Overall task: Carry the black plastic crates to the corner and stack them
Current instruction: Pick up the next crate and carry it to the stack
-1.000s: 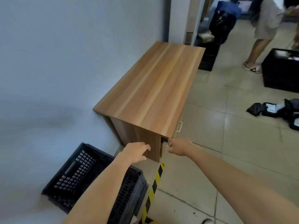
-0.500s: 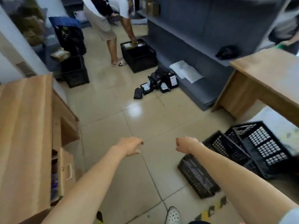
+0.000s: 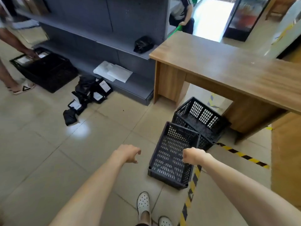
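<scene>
The left hand (image 3: 128, 153) hangs over bare floor tiles (image 3: 40, 144) with its grip loosely curled and holding nothing, just left of the near crate (image 3: 171, 157). That crate lies on the floor, with a second crate (image 3: 200, 119) touching its far end by the bench (image 3: 228, 66). The right hand (image 3: 193, 155) hovers over the near crate's right wall, grip curled shut and empty.

Floor (image 3: 40, 144): you stand on beige tiles crossed by yellow-black tape (image 3: 242, 155).
Ahead of you: grey shelving (image 3: 101, 26).
Your right: wooden desk (image 3: 228, 66).
Light: bright doorway (image 3: 211, 15).
</scene>
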Demonstrator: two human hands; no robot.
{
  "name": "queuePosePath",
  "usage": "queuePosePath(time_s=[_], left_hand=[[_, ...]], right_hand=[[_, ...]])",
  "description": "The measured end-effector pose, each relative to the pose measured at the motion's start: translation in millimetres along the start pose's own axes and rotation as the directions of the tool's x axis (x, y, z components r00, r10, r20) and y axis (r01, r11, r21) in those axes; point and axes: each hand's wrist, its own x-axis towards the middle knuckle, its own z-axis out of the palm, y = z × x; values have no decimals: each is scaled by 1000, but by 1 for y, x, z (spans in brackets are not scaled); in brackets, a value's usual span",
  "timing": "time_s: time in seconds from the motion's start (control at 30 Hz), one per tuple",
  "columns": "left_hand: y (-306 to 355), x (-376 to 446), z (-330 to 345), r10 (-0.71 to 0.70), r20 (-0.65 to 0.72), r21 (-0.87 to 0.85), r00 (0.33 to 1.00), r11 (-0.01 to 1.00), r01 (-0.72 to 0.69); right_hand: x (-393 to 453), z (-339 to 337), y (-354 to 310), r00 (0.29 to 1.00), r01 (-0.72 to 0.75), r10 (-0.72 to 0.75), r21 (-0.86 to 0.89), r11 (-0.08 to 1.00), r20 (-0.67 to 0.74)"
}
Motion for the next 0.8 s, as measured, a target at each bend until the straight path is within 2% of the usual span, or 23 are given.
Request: queuePosePath(time_s=[0.23,0.33,0.53,0.67,0.8], left_hand=[[-39,72,-108,44,-111,92,993,995,-34],[-31,97,-133,70,-142,112,987,992,-54],[0,150,-145,89,-84,80,992,993,-83],[7,177,-151,4,-47,0,999,1000,-4],[21,188,-151,-150,24,-150,988,977,152]], right_hand=[[31,-76,35,980,-94,131,232,968,-150],[48,-90,43,980,-106,146,266,958,-134],[98,-103,76,993,-94,107,208,974,-55],[142,-130,115,999,-29,31,108,994,-18],[189,-172,146,996,87,-86,19,996,-25]])
